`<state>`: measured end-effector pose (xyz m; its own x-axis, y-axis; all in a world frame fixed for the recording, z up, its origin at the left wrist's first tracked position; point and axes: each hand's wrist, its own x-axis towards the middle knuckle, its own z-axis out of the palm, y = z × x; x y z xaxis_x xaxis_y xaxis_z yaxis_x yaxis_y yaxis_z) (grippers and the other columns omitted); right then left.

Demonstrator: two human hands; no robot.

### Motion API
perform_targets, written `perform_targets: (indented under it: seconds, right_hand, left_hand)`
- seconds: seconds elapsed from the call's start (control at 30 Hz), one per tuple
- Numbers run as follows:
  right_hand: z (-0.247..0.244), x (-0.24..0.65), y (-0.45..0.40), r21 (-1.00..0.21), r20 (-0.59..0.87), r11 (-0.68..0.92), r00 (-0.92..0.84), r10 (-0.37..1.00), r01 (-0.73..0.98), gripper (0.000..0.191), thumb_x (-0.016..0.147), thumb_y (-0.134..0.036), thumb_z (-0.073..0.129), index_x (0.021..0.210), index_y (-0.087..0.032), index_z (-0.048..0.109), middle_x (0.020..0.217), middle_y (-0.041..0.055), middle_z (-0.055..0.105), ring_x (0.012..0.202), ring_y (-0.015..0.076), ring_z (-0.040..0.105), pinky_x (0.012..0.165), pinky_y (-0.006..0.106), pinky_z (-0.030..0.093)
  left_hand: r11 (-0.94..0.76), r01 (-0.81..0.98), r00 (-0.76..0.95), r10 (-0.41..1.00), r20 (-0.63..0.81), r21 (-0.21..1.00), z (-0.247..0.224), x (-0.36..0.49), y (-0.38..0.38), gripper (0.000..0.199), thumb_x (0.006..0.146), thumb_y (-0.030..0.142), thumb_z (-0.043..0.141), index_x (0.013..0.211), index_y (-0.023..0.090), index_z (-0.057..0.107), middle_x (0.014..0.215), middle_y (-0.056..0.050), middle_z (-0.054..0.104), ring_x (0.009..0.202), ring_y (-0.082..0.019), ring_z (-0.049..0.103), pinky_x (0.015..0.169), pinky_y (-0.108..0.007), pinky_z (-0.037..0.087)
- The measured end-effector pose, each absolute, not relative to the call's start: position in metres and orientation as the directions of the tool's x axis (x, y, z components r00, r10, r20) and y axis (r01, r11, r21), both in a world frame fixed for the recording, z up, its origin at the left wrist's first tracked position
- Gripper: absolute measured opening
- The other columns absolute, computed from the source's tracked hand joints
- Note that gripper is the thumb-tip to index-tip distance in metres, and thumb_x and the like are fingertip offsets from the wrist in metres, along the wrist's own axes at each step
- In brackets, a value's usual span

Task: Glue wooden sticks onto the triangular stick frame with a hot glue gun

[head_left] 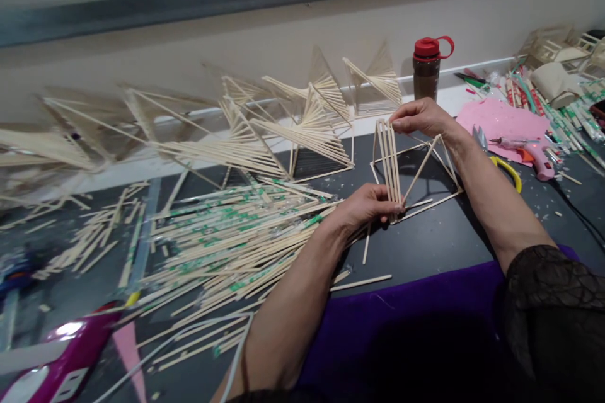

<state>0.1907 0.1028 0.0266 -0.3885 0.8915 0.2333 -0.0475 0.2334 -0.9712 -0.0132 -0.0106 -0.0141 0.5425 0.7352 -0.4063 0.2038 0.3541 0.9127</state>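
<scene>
A small open frame of pale wooden chopsticks (392, 164) stands on the dark table, with several sticks side by side forming a steep slanted face. My left hand (363, 209) pinches the lower end of that face near the table. At its upper end, my right hand (420, 119) grips the stick tips between thumb and fingers. The frame's thin base sticks (428, 206) and a leaning brace (422, 170) reach to the right under my right forearm. What exactly lies between the fingertips is partly hidden.
Left of my hands lies a heap of chopsticks in green-printed wrappers (236, 233). Finished twisted stick frames (302, 145) line the wall. A red-lidded bottle (426, 69), pink glue gun (536, 154), yellow-handled scissors (510, 173) and pink sheet (501, 116) are rightward; a magenta device (80, 346) lies lower left.
</scene>
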Motion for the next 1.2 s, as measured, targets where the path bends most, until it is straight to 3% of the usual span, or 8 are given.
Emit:
perform_targets:
  seconds: [0.37,0.53,0.9,1.2]
  right_hand:
    - [0.028,0.1918,0.1019,-0.968,0.223,0.252,-0.391,0.893,0.022,0.012,0.071,-0.02,0.076,0.075,-0.01,0.072,0.06,-0.0011,0.061,0.056,0.0056,0.047,0.052,0.019,0.037]
    - [0.0279,0.1923,0.1031,-0.967,0.226,0.255,-0.407,0.885,0.019,0.01,0.072,-0.018,0.075,0.076,-0.009,0.072,0.061,-0.0009,0.061,0.057,0.006,0.049,0.053,0.019,0.037]
    - [0.0304,0.1914,0.1004,-0.968,0.225,0.249,-0.4,0.888,0.01,0.007,0.072,-0.015,0.074,0.074,-0.01,0.071,0.06,-0.0014,0.062,0.056,0.0056,0.049,0.052,0.018,0.037]
    - [0.0299,0.1935,0.1003,-0.958,0.257,0.288,-0.418,0.872,0.011,0.01,0.074,-0.017,0.075,0.076,-0.009,0.07,0.06,-0.0014,0.06,0.055,0.0053,0.048,0.051,0.019,0.037]
  left_hand:
    - [0.365,0.195,0.531,0.741,-0.411,0.91,-0.0182,-0.0145,-0.008,0.03,0.056,0.031,0.084,0.074,0.01,0.071,0.062,-0.004,0.065,0.048,-0.008,0.05,0.045,-0.021,0.034]
    - [0.381,0.181,0.544,0.729,-0.414,0.907,-0.0156,-0.0165,-0.0076,0.035,0.055,0.028,0.085,0.084,0.011,0.075,0.075,-0.007,0.072,0.059,-0.012,0.058,0.048,-0.021,0.037]
    - [0.365,0.208,0.538,0.732,-0.418,0.907,-0.0168,-0.0144,-0.0089,0.026,0.058,0.028,0.083,0.075,0.011,0.073,0.064,-0.004,0.066,0.049,-0.007,0.05,0.045,-0.02,0.034]
    - [0.364,0.202,0.575,0.708,-0.411,0.909,-0.0131,-0.0183,-0.0086,0.027,0.06,0.026,0.082,0.081,0.011,0.074,0.072,-0.006,0.07,0.054,-0.008,0.053,0.048,-0.021,0.038]
